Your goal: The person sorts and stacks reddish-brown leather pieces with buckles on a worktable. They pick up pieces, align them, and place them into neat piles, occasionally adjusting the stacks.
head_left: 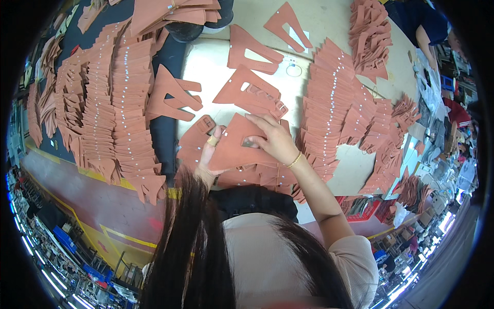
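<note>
A flat, reddish-brown leather-like piece (232, 147) with a cutout is held low over the table, between my two hands. My left hand (207, 157) grips its left edge, the thumb on top with a yellowish band around it. On the right side, my right hand (275, 138) curls its fingers over the piece, with the thumb by the cutout. More such pieces (242, 176) lie under and in front of it. Just beyond is another panel (231, 91) with strap-like parts and a square buckle shape (280, 109). A similar buckle-shaped part (206, 123) sits beside my left thumb.
Long overlapping rows of cut pieces stand at left (128, 103) and right (329, 98). Loose forked pieces (172, 95) lie beyond my hands, with a bundled stack (177, 13) at the far edge. A red crate (368, 211) is low at right. Another person's arm (424, 44) shows far right.
</note>
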`<state>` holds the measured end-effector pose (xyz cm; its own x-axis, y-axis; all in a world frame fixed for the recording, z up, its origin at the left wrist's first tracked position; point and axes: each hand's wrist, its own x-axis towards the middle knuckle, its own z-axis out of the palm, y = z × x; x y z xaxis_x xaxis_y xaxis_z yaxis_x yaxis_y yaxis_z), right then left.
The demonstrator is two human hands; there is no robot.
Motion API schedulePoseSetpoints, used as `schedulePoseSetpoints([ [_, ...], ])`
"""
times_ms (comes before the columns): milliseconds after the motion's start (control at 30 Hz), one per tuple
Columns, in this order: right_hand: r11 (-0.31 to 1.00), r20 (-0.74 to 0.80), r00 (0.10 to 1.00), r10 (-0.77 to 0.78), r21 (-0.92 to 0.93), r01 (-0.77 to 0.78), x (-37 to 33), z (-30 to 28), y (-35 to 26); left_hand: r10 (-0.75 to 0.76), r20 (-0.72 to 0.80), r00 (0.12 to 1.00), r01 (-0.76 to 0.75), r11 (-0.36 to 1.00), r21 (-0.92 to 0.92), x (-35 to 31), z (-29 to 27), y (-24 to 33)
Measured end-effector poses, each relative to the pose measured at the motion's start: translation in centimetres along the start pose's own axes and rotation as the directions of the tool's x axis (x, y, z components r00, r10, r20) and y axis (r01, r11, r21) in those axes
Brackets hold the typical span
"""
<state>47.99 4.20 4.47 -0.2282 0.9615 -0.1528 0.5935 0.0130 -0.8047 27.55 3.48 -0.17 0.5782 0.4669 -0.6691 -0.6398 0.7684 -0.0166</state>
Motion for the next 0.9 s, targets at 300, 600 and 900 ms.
schedulePoseSetpoints([
  [300, 0.861, 0.066, 0.953, 0.296, 0.413, -0.296, 1.7, -1.3, 2.4, -0.069, 0.062, 0.996, 0.077, 0.988, -0.132, 0.8, -0.9, 2.4],
  [600, 0.856, 0.207, 0.951, 0.23, 0.423, -0.299, 5.0, -1.1, 6.1, -0.057, 0.147, 0.988, 0.068, 0.995, -0.074, 0.6, -0.4, 2.7],
  [900, 0.333, 0.254, 0.944, 0.209, 0.889, -0.313, 6.4, -5.2, 4.7, -0.164, 0.428, 0.889, 0.227, 0.969, -0.099, 2.5, -0.7, 2.9],
])
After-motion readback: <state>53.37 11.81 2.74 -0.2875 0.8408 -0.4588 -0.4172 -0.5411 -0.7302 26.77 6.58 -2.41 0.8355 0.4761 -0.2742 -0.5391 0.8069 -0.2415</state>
